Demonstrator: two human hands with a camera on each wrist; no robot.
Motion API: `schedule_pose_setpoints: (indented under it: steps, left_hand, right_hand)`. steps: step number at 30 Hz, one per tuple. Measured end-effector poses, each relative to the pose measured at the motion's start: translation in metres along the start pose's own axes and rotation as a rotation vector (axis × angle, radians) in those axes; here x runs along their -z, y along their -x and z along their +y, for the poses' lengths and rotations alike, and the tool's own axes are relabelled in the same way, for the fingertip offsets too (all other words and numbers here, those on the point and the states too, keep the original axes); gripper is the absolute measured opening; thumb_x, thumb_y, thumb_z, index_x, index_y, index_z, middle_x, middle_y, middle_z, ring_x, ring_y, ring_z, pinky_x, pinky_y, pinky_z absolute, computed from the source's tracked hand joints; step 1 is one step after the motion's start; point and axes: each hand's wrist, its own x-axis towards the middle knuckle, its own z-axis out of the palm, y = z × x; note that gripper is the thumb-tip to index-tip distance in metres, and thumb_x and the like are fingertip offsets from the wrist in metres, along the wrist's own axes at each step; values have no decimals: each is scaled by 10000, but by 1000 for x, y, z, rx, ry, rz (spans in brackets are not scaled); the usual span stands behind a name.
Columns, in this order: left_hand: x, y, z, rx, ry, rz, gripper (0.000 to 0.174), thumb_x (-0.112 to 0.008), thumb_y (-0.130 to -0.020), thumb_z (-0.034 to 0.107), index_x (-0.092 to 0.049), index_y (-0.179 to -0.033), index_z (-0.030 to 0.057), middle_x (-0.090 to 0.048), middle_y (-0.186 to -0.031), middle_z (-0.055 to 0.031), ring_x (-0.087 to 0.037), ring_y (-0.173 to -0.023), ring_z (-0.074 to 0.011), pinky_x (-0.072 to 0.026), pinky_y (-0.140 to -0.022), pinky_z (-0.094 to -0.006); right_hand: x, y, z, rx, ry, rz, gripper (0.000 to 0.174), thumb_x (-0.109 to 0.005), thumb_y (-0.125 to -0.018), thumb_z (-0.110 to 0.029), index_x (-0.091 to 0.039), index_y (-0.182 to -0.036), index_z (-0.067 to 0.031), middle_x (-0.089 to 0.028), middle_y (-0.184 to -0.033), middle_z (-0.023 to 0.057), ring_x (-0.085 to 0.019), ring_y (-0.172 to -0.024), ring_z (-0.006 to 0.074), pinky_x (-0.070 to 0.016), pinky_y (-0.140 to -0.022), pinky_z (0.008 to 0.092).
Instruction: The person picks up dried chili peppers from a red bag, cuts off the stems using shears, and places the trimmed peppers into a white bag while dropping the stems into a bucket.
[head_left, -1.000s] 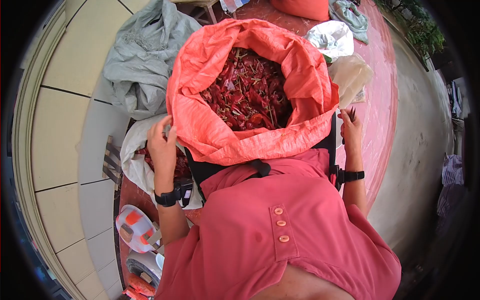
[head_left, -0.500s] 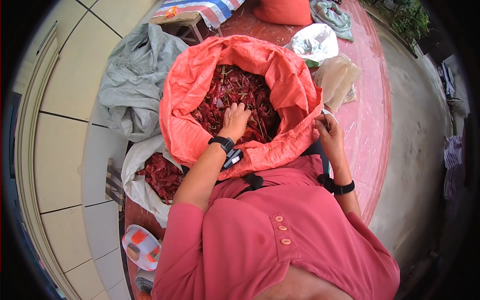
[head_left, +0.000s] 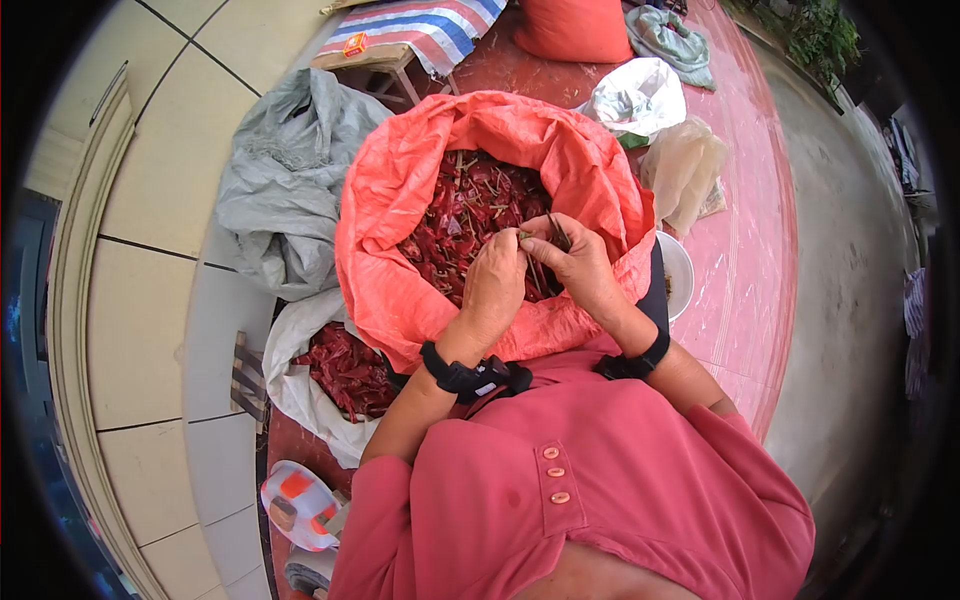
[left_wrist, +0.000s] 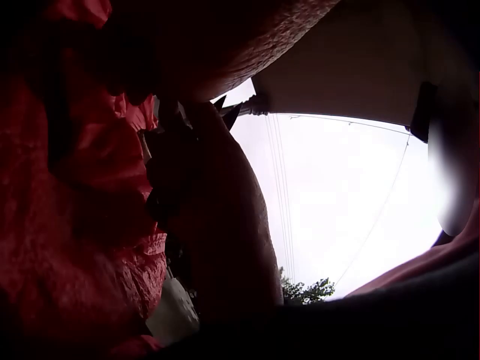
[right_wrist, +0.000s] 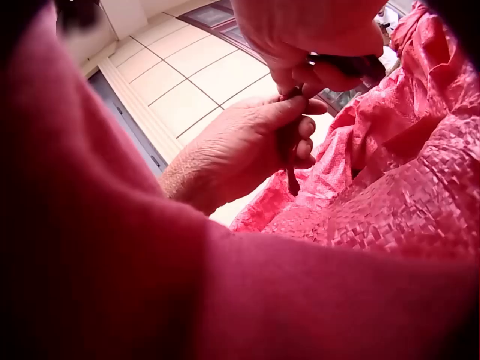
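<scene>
Red-painted floor (head_left: 745,250) outside. Both hands now meet over the big orange woven plastic sack (head_left: 400,270). The left hand (head_left: 495,275), which was in the dried red chillies (head_left: 460,210) a moment ago, pinches one long dried red chilli (right_wrist: 289,161). The right hand (head_left: 580,265) curls round a small dark tool (right_wrist: 352,66) at the stem. A crumpled grey sack (head_left: 290,170) lies further back.

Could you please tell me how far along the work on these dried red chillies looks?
Seemingly done: a smaller heap of chillies lies in the white woven sack. In hand: the left hand grips one dried red chilli above the large orange woven sack, and the right hand, holding a small dark tool, pinches its top. Left: the orange sack is full of chillies, so most probably remains.
</scene>
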Motion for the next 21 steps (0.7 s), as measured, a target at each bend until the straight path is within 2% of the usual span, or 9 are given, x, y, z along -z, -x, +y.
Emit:
schedule_pose_setpoints:
  steps: [2, 4, 8, 10, 11, 12, 15, 18, 21]
  left_hand:
    - [1, 4, 4, -41, -8, 68, 237, -546, -889, 89, -492, -1084, -34, -602, -949, -236, -591, -929, -393, -472, -796, -467]
    - [1, 7, 10, -142, -19, 176, 244, -548, -894, 109, -485, -1082, -35, -601, -943, -237, -591, -936, -400, -469, -792, -477]
    - [3, 10, 8, -80, -48, 93, 180, -558, -893, 117, -485, -1007, -2, -608, -880, -214, -608, -848, -402, -482, -705, -483]
    - [6, 11, 14, 23, -85, -1, 147, -559, -892, 115, -485, -970, 14, -612, -846, -201, -616, -800, -395, -488, -656, -478]
    - [4, 12, 13, 12, -61, 16, 137, -559, -894, 118, -483, -948, 18, -611, -831, -198, -616, -781, -394, -486, -636, -477]
    - [2, 13, 11, 3, -38, 33, 130, -560, -897, 121, -481, -926, 22, -611, -816, -195, -616, -761, -393, -484, -616, -476]
    - [0, 18, 6, 21, 6, -20, 132, -554, -909, 131, -481, -881, 24, -604, -781, -196, -615, -734, -388, -480, -592, -471]
    - [3, 19, 2, 9, 23, -84, 150, -544, -923, 146, -484, -858, 25, -593, -739, -190, -611, -709, -380, -480, -576, -460]
    - [0, 22, -5, 21, 43, -125, 152, -551, -919, 137, -490, -849, 16, -578, -682, -169, -610, -662, -353, -472, -554, -439]
  right_hand:
    - [-4, 3, 1, 154, 195, 95, 125, -690, -823, -62, -674, -944, -34, -628, -864, 59, -607, -784, 130, -492, -686, 272]
    - [-2, 7, -7, 213, 329, 107, 132, -689, -813, -62, -675, -944, -46, -612, -846, 71, -621, -794, 161, -494, -688, 278]
    - [0, 11, -12, 291, 424, 106, 113, -693, -800, -72, -662, -907, -54, -589, -826, 81, -635, -808, 208, -500, -684, 298]
    - [-2, 16, -20, 412, 691, 69, 114, -699, -792, -72, -647, -894, -63, -591, -837, 85, -632, -780, 227, -501, -682, 303]
    - [-3, 18, -24, 474, 821, 46, 117, -701, -788, -73, -640, -888, -68, -591, -843, 86, -631, -766, 236, -502, -681, 305]
    - [-4, 17, -24, 524, 828, 53, 128, -701, -782, -76, -626, -884, -95, -597, -855, 91, -624, -716, 257, -506, -629, 316]
    - [3, 6, 1, 524, 564, 46, 93, -686, -829, -99, -614, -886, -86, -606, -804, 45, -619, -675, 192, -482, -544, 282]
    - [4, 6, 13, -34, -146, -60, 83, -672, -873, -121, -610, -862, -67, -578, -706, -11, -543, -573, 102, -401, -455, 246]
    - [14, 2, 6, -371, -261, -108, 99, -670, -891, -128, -608, -848, -64, -527, -631, -47, -422, -496, 36, -315, -436, 208]
